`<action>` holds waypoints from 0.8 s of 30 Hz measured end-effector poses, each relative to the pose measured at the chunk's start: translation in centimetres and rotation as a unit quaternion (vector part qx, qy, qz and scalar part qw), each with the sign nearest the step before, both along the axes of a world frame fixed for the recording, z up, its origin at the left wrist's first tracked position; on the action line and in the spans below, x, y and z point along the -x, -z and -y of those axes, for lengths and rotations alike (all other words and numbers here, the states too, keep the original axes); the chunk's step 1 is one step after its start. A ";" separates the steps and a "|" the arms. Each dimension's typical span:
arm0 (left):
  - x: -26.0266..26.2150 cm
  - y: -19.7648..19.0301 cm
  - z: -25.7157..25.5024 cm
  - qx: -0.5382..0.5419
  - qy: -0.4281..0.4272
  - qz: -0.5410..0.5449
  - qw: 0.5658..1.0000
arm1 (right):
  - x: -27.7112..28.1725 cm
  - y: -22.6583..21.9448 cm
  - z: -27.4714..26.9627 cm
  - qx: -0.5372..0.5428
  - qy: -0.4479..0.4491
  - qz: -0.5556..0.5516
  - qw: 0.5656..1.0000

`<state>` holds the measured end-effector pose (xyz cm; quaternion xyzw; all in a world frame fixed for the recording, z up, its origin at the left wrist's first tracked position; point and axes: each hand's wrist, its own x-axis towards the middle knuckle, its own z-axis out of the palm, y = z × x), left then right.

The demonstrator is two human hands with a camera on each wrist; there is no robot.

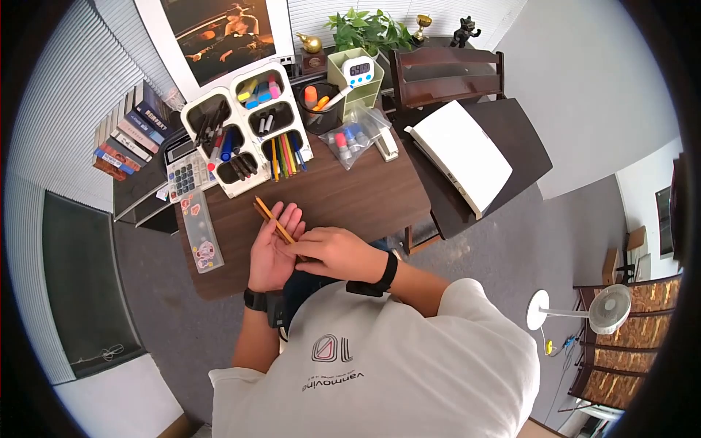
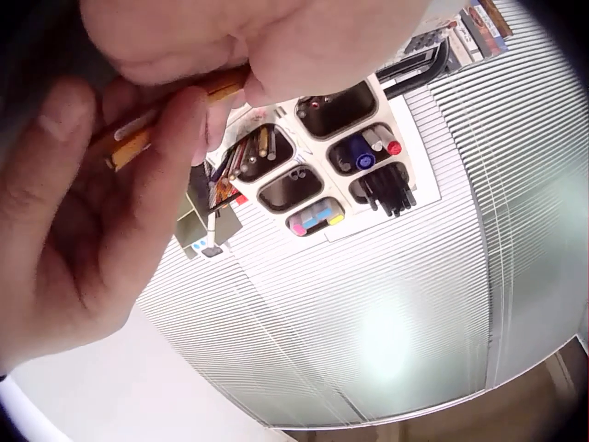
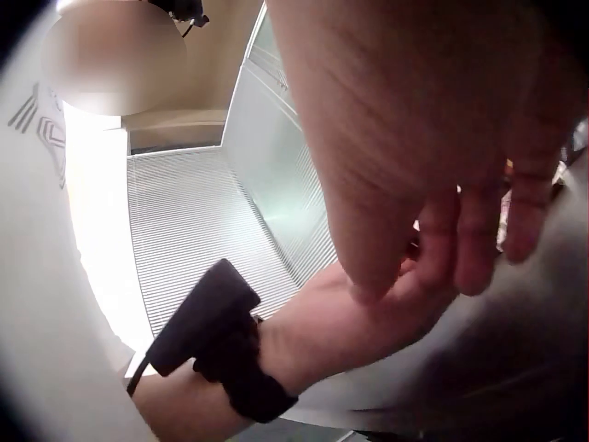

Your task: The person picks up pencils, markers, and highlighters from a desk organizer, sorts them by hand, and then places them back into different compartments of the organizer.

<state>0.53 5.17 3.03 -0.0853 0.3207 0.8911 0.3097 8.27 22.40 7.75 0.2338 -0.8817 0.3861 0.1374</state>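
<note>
My left hand [image 1: 271, 257] is palm up over the near part of the table, its fingers loosely extended. Orange-yellow pencils [image 1: 273, 220], at least two, lie slanted across it, tips pointing away from me. My right hand [image 1: 337, 253] reaches over from the right and pinches their near ends, which its fingers hide. In the left wrist view, the pencils [image 2: 132, 147] run behind a left finger [image 2: 175, 120] and under the right hand [image 2: 313, 41]. In the right wrist view, the right thumb [image 3: 370, 276] touches the left palm, and the pencils are hidden.
A white organizer [image 1: 235, 191] holds pens, markers and pencils at the table's back. Right of it are a black pen cup [image 1: 312, 125], a bag of glue sticks [image 1: 350, 146] and a stapler [image 1: 386, 146]. A calculator [image 1: 188, 175] and clear pencil case [image 1: 201, 232] lie left.
</note>
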 end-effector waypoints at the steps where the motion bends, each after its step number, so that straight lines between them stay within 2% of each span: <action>1: -0.1 -0.2 -0.2 -0.011 0.012 -0.002 1.000 | -0.3 0.2 -0.4 0.017 -0.002 -0.022 1.000; 6: 0.0 -0.2 -0.7 0.008 0.048 -0.003 0.999 | -1.1 -1.8 -2.9 0.059 0.003 -0.041 0.997; 8: 0.6 0.4 -0.2 0.087 0.046 -0.036 0.994 | -1.1 -2.8 -3.9 0.054 0.000 -0.047 0.997; 9: 0.7 0.3 0.0 0.087 0.046 -0.036 0.994 | -1.0 -3.2 -4.4 0.079 0.015 -0.067 0.995; 11: 0.9 0.2 0.5 0.068 0.038 -0.029 0.997 | -0.3 -3.7 -5.1 0.103 0.029 -0.088 0.990; 14: 0.8 0.6 0.5 0.034 0.008 -0.016 0.999 | 2.1 -3.9 -6.1 0.055 0.119 -0.160 0.978; 15: 0.8 0.8 0.7 0.034 0.007 -0.018 0.999 | 2.9 -3.5 -6.1 0.055 0.118 -0.162 0.978; 17: 0.8 1.0 1.2 -0.079 0.055 -0.050 0.994 | 4.3 -3.1 -5.8 0.012 0.155 -0.194 0.969; 20: 0.8 0.9 1.8 -0.135 0.055 -0.038 0.989 | 5.0 -3.1 -5.5 0.061 0.129 -0.195 0.970; 24: 0.6 0.6 1.2 -0.117 0.035 -0.046 0.991 | 4.2 -3.6 -5.3 0.163 0.121 -0.185 0.961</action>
